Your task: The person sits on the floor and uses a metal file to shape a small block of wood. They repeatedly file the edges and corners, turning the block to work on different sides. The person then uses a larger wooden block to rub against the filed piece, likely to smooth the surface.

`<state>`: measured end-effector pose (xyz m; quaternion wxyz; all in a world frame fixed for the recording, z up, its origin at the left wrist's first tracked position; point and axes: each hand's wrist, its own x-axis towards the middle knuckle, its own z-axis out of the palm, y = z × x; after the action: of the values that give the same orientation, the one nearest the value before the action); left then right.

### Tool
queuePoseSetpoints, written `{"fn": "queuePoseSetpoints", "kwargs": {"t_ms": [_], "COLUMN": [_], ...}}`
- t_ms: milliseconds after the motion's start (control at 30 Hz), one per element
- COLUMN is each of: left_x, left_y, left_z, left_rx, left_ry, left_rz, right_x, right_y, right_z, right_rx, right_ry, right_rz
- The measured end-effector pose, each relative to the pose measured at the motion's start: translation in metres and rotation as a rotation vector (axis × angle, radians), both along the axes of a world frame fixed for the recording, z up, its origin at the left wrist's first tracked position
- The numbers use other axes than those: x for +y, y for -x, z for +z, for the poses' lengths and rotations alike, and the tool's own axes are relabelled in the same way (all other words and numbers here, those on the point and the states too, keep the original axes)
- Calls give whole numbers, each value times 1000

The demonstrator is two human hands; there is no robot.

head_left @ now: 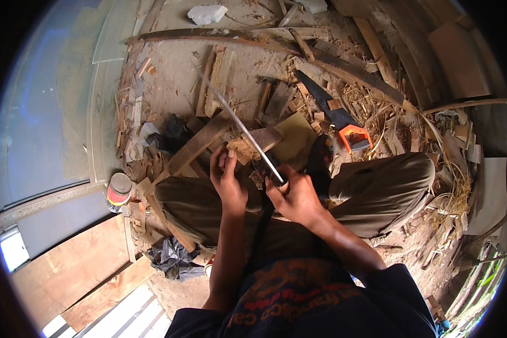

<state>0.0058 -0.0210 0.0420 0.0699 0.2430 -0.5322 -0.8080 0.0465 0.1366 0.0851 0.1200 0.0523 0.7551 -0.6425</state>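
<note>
Right hand: your fingers wrap the handle of the long metal tool, shaft slanting over the wood block. Probably stiff, fairly light; hold by handle. Left hand curled; grip unclear.

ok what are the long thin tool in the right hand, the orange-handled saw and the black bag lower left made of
Long thin tool: probably steel, smooth, from its silvery shine.
Saw: blade likely dark-finished metal; the uniformly bright orange handle suggests moulded plastic.
Black bag: likely thin plastic, judging by its glossy crinkles.
</note>
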Motion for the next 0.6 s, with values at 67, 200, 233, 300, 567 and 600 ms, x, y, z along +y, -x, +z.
{"fn": "queuePoseSetpoints", "kwargs": {"t_ms": [67, 200, 233, 300, 567, 600], "left_x": [6, -14, -13, -7, -6, -6], "left_y": [2, -3, -2, -2, 6, 4], "left_z": [11, -19, -19, -17, -3, -4], "left_rx": [-28, 64, 61, 54, 5, -7], "left_ry": [-26, 65, 68, 75, -8, -5], "left_rz": [-7, -102, -101, -99, -159, -155], "right_x": [-1, 2, 4, 3, 9, 8], "right_y": [-5, 0, 3, -1, 11, 9], "right_z": [-32, -14, -3, -11, 2, -7], "right_rx": [91, 74, 35, 36, -47, -37], "right_ry": [-108, -70, -17, -20, -62, -95], "right_rz": [52, 33, 14, 51, 92, 101]}}
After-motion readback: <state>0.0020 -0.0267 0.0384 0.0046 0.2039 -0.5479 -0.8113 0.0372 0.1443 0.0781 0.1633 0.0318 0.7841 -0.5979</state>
